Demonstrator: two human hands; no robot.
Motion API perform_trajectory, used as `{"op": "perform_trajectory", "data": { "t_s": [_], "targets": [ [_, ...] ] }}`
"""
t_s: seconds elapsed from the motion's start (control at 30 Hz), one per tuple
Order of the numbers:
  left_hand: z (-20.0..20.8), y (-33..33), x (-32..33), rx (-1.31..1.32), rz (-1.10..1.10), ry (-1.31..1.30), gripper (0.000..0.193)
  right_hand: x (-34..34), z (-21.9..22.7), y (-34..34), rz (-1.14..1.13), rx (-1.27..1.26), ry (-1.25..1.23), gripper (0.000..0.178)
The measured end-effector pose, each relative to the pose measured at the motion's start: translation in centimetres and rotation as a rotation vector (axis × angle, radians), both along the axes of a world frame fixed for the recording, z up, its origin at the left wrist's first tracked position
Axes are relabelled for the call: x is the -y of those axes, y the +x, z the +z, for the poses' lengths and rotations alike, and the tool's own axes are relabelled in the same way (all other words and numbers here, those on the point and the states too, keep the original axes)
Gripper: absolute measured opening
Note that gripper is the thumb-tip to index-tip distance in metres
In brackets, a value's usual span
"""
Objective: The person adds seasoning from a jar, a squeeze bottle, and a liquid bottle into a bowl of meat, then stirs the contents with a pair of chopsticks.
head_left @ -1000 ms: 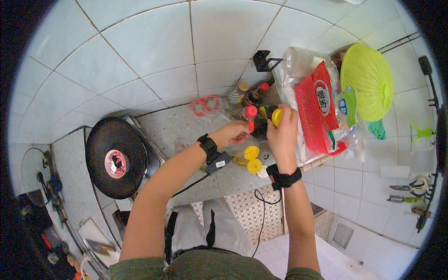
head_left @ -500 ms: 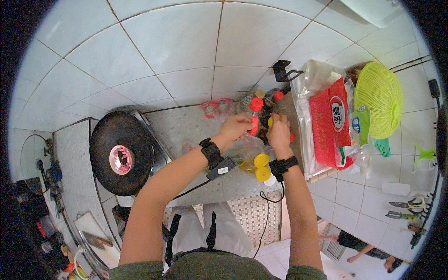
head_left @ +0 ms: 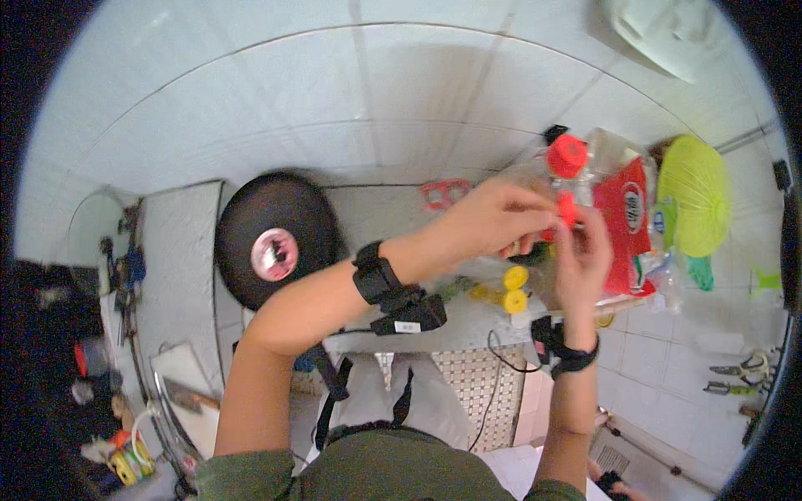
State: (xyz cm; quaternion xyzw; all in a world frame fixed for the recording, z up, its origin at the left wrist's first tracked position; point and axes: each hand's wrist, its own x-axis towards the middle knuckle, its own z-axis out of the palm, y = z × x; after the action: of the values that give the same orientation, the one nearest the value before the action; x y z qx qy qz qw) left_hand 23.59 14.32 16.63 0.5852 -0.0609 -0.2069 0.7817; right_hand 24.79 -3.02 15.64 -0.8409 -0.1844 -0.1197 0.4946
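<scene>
A clear bottle with a red cap is held up in front of me, tilted; a smaller red part sits below the cap. My left hand is closed, its fingertips pinching at that red part. My right hand meets it from the right, with bent fingers against the same spot, somewhat blurred. The hands hide most of the bottle's body. Below them on the counter stand containers with yellow lids, near a clear plastic bag.
A black wok with a pinkish bowl inside is at the left. At the right are a red package and a green basket. A cable hangs by the counter edge. Scissors hang at far right.
The red-capped bottle has come up closer to me and now appears larger. My right hand has moved from among the bottles to join my left. My view has shifted.
</scene>
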Motion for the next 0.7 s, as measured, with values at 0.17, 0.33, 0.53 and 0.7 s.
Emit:
{"op": "perform_trajectory", "data": {
  "t_s": [0.17,0.33,0.53,0.7],
  "targets": [
    [5.9,-4.8,-10.1,0.267,0.251,0.336,0.024,-3.9,4.7,-5.0,0.090,0.271,-0.004,0.018],
    [2.2,-12.0,-19.9,0.305,0.313,0.341,0.036,-12.0,1.6,-8.8,0.477,0.120,-0.263,0.017],
    [-3.8,-18.9,-26.7,0.161,0.137,0.545,0.036,-19.8,-5.5,-13.5,0.634,-0.069,-0.392,0.021],
    [-8.5,-21.0,-30.3,0.277,0.141,0.736,0.030,-24.6,-8.0,-16.0,0.634,-0.105,-0.371,0.025]
  ]
}}
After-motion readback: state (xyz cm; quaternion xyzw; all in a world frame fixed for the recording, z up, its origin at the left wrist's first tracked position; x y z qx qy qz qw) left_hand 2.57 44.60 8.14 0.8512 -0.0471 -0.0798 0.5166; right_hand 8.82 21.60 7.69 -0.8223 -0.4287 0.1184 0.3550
